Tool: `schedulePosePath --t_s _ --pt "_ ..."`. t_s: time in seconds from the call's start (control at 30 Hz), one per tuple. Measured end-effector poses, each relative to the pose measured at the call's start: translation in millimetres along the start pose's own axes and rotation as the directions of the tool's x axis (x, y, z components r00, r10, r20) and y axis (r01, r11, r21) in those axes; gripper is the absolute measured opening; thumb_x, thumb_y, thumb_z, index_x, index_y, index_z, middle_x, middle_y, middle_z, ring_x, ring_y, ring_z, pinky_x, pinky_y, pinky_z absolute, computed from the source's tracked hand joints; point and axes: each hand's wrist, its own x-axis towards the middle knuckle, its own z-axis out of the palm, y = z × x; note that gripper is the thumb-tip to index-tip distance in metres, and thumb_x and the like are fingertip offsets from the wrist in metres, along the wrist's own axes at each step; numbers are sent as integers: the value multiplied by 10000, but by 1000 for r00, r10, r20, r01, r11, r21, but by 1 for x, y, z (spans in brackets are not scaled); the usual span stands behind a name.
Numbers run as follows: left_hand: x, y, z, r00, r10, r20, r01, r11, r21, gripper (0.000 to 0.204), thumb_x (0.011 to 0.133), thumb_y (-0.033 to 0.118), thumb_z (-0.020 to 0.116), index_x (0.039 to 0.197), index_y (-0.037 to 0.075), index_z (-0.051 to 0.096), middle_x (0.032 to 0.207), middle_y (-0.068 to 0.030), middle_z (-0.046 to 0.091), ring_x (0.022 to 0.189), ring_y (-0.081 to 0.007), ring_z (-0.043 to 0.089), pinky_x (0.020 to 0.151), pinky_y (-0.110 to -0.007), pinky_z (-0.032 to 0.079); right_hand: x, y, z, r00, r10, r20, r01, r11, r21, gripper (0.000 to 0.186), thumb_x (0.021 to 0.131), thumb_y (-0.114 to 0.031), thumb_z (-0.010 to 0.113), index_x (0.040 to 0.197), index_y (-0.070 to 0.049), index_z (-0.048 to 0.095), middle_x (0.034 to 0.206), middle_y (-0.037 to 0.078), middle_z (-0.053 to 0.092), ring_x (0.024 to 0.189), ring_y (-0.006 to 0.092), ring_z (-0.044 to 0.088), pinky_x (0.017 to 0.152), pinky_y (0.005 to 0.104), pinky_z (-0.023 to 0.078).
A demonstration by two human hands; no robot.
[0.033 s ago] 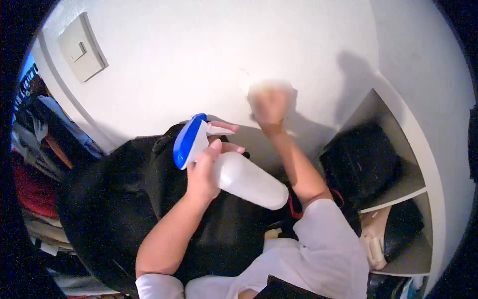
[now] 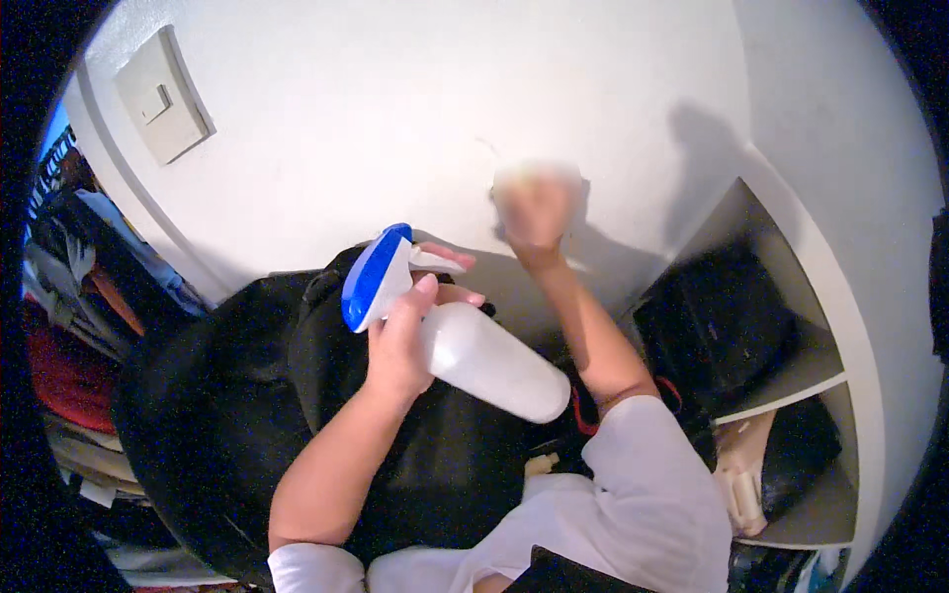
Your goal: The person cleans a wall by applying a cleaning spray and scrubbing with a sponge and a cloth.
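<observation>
My left hand [image 2: 400, 336] is wrapped round the neck of a white spray bottle [image 2: 494, 361] with a blue-and-white spray head. The bottle is tilted, its base toward the lower right, with fingers beside the white trigger. My right hand [image 2: 539, 212] is up at the white wall [image 2: 386, 119], right of the bottle. A blur covers its fingers and whatever pale thing may be with them, so I cannot make out a grip. A thin faint mark shows on the wall just above that hand.
A large black bag or cover [image 2: 237, 376] fills the space below the left hand. White shelves [image 2: 860, 425] on the right hold black bags and a pale object. A light switch [image 2: 163, 99] is on the wall at upper left; clothes [image 2: 74, 366] hang at far left.
The spray bottle's base has dipped very slightly, and my left hand has shifted a touch to the left. My right hand stays at the same place on the wall.
</observation>
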Motion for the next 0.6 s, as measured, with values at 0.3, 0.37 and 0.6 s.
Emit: schedulePosePath --t_s 0.3,0.37,0.6 --pt "-15 -3 12 984 -171 48 170 985 32 404 756 204 493 1092 -18 451 1032 -185 551 724 -238 615 675 -351 496 86 -29 7 994 15 -107 -10 999 41 222 653 -62 621 842 -173 651 912 66 478 838 262 441 723 392 334" --pt "-13 -6 13 989 -130 74 129 992 16 426 744 212 496 1098 -20 449 1049 -186 548 725 -239 615 676 -353 496 53 -18 14 988 34 -149 -30 999 29 224 649 -69 622 840 -182 653 905 65 481 827 257 440 711 387 331" --pt "-14 -14 6 990 -137 14 137 990 10 453 720 229 502 1095 -22 453 1076 -186 540 723 -238 617 669 -346 495 96 -36 12 978 136 -156 -124 989 81 102 646 -97 656 716 -170 644 813 45 475 784 252 451 695 391 324"
